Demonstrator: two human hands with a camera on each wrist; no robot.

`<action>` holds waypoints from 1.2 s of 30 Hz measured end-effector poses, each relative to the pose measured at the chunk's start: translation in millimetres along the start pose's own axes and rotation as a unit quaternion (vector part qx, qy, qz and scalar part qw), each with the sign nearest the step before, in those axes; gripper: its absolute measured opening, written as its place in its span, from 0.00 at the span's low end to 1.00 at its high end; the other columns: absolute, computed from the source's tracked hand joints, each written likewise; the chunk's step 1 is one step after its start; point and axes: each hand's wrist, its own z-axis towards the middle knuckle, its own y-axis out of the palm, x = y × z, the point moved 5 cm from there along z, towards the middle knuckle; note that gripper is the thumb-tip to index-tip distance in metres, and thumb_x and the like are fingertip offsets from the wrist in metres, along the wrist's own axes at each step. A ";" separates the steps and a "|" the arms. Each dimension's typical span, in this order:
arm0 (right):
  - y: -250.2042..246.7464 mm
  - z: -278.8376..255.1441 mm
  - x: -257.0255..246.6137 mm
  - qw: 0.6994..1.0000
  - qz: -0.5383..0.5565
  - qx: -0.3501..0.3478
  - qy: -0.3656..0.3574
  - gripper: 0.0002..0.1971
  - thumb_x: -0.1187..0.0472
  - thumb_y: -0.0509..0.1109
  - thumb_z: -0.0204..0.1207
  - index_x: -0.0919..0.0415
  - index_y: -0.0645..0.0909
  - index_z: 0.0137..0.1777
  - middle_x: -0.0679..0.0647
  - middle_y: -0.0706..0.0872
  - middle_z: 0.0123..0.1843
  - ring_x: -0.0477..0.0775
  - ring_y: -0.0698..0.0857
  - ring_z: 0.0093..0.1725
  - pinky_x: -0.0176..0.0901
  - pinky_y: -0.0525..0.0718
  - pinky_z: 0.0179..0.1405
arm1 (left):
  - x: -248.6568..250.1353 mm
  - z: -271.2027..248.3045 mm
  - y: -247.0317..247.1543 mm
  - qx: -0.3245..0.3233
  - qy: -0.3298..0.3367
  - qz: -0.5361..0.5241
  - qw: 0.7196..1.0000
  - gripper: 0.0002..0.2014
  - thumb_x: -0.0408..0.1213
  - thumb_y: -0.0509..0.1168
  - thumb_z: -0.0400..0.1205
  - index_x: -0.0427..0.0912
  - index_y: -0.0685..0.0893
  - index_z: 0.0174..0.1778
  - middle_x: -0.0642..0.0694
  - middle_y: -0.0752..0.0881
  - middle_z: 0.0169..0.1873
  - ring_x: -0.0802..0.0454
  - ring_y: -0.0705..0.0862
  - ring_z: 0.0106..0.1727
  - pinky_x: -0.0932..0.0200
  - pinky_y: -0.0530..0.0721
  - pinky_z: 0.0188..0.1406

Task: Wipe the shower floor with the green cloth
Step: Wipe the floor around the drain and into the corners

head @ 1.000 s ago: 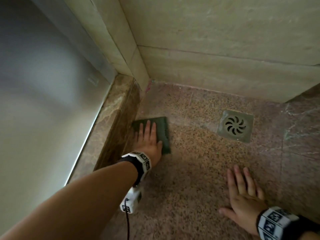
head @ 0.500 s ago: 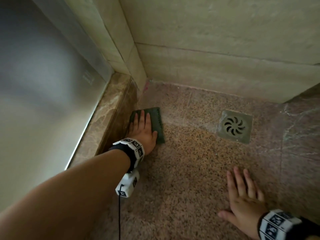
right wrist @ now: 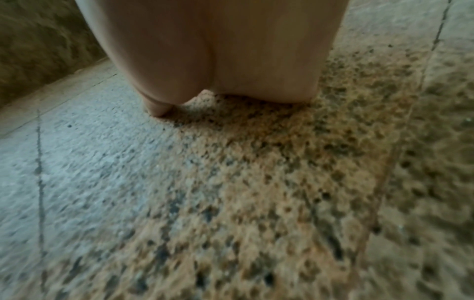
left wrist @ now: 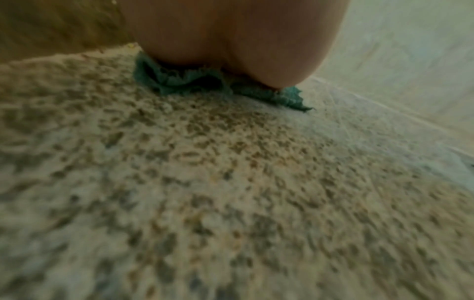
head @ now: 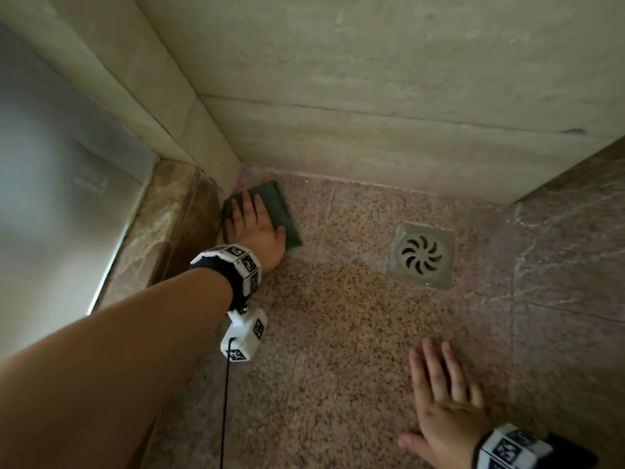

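The green cloth [head: 282,211] lies flat on the speckled shower floor [head: 338,333], close to the far left corner beside the brown marble curb. My left hand [head: 252,225] presses down on it with straight fingers. In the left wrist view the heel of my left hand [left wrist: 231,40] covers most of the green cloth [left wrist: 179,81], whose frayed edge sticks out. My right hand [head: 443,397] lies flat on the floor at the lower right, fingers spread, holding nothing. In the right wrist view my right hand [right wrist: 212,56] rests on the bare shower floor [right wrist: 231,182].
A square metal drain [head: 421,255] with a swirl grate sits right of the cloth. Beige tiled walls [head: 372,96] meet at the corner behind it. The brown marble curb [head: 159,231] and a frosted glass panel [head: 50,198] run along the left. Darker marble [head: 568,248] lies at right.
My left hand has slid the green cloth forward along the curb, toward the far corner of the floor. The right hand has stayed flat in place.
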 end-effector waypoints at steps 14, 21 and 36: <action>0.7 3.5 1.0 1.000 0.011 -0.006 -0.005 0.76 0.19 0.67 0.30 0.63 0.61 0.81 0.59 0.53 0.87 0.62 0.42 0.86 0.58 0.63 0.65 | 174.0 -45.3 34.7 -0.040 0.263 0.101 0.959 0.38 0.52 0.49 0.87 0.40 0.36 0.86 0.40 0.34 0.85 0.35 0.34 0.85 0.38 0.38 0.82; -6.5 1.0 4.0 0.999 0.025 -0.035 0.010 0.77 0.17 0.67 0.34 0.63 0.56 0.84 0.60 0.45 0.87 0.63 0.39 0.86 0.60 0.64 0.62 | 151.6 -60.6 43.9 -0.024 0.315 0.145 0.938 0.37 0.54 0.48 0.87 0.47 0.36 0.86 0.46 0.35 0.86 0.42 0.34 0.85 0.42 0.38 0.84; -31.8 -17.3 -14.4 0.988 -0.040 -0.141 0.037 0.57 0.29 0.60 0.76 0.62 0.17 0.69 0.55 0.09 0.70 0.60 0.13 0.72 0.59 0.32 0.81 | 123.2 -170.7 98.7 -0.111 0.368 0.192 0.903 0.40 0.56 0.49 0.87 0.46 0.31 0.85 0.47 0.26 0.82 0.40 0.26 0.82 0.38 0.31 0.80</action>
